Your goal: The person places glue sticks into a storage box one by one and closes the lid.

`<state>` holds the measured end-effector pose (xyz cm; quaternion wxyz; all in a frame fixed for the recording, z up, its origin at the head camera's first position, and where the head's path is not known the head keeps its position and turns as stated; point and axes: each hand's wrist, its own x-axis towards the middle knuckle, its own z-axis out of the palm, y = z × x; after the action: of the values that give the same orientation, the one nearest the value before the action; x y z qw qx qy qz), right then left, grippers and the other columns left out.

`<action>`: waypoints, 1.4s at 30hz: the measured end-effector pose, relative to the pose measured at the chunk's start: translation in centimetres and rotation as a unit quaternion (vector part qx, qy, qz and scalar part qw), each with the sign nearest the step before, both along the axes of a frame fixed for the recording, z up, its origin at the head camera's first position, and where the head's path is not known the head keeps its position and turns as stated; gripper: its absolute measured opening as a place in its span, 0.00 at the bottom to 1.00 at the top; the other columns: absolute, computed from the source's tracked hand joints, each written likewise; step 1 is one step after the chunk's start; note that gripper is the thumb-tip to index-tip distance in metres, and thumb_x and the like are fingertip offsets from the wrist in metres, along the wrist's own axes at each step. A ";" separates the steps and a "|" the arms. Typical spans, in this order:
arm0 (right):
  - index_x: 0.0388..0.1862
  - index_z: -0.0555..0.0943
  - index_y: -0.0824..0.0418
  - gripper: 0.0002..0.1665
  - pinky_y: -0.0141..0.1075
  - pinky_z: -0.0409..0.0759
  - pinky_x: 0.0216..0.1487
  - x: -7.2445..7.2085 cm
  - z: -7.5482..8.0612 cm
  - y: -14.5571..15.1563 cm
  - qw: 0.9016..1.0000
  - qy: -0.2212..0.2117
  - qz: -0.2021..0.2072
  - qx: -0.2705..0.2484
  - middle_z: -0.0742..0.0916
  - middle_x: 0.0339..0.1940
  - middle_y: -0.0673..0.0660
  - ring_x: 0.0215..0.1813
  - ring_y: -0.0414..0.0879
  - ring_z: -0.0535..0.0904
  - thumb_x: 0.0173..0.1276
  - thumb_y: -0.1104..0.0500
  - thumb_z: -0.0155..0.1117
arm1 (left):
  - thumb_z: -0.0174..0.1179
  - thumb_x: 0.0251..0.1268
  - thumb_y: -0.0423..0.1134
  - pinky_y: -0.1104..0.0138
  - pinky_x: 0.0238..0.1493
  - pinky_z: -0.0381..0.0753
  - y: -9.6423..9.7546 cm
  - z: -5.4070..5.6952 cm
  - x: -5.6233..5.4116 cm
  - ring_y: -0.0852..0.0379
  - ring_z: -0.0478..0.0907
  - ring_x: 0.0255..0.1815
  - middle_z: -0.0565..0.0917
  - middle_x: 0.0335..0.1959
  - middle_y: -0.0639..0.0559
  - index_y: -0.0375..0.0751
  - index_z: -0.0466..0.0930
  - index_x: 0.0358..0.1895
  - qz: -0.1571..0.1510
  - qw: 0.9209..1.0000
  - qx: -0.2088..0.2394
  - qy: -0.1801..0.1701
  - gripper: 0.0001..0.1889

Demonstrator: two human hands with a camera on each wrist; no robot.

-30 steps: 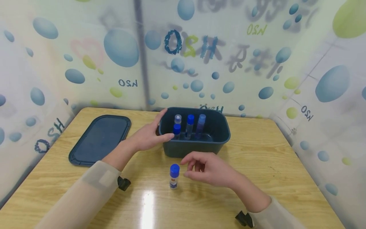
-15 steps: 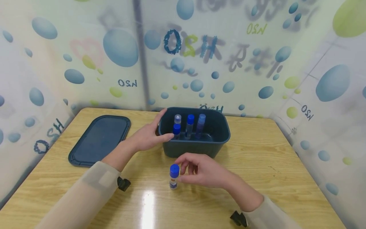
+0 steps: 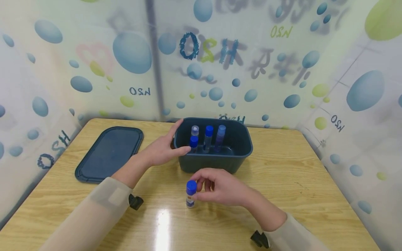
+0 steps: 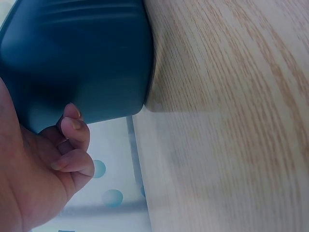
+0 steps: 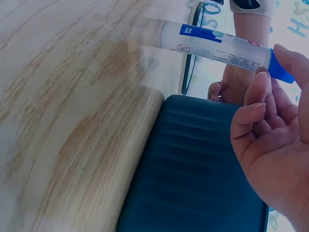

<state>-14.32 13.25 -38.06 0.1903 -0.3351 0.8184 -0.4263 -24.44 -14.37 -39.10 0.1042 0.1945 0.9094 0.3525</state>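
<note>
Bench (image 3: 282,181) carries bin (image 3: 210,163) at twelve o'clock; left fingers (image 3: 181,151) hold it, right fingers (image 3: 204,197) pinch stick (image 3: 190,191); grasping step probably calls for lift.

Bin (image 3: 208,164) smooth plastic w/ slight sheen, table (image 3: 282,174) glossy wood-look, tube (image 5: 217,46) semi-clear plastic, sleeves (image 3: 91,209) matt cloth.

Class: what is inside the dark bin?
The bin holds a clear-topped tube, a front tube, a middle tube and a pale-capped tube. The near wall hides the front tube's base; that tube covers the clear one's lower part.
</note>
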 end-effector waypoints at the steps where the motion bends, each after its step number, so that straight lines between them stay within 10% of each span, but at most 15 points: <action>1: 0.59 0.88 0.49 0.16 0.31 0.82 0.41 0.0 0.0 0.0 1.000 -0.002 0.000 0.001 0.89 0.42 0.45 0.36 0.38 0.80 0.75 0.50 0.78 | 0.60 0.72 0.76 0.56 0.40 0.78 0.0 0.0 0.0 0.49 0.81 0.33 0.80 0.28 0.47 0.77 0.25 0.90 0.000 1.000 0.000 0.000 0.58; 42: 0.55 0.88 0.48 0.14 0.31 0.79 0.36 0.8 2.3 3.0 0.991 0.114 -0.031 -0.054 0.85 0.37 0.45 0.33 0.41 0.78 0.73 0.55 0.80 | 0.59 0.72 0.77 0.50 0.52 0.82 -0.1 0.2 0.1 0.49 0.85 0.39 0.86 0.33 0.48 0.76 0.24 0.90 0.000 1.000 -0.013 0.004 0.58</action>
<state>-13.52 16.27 -35.76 0.0635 -0.3659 0.8205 -0.4347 -24.30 -14.43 -38.90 0.1031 0.1946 0.9145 0.3394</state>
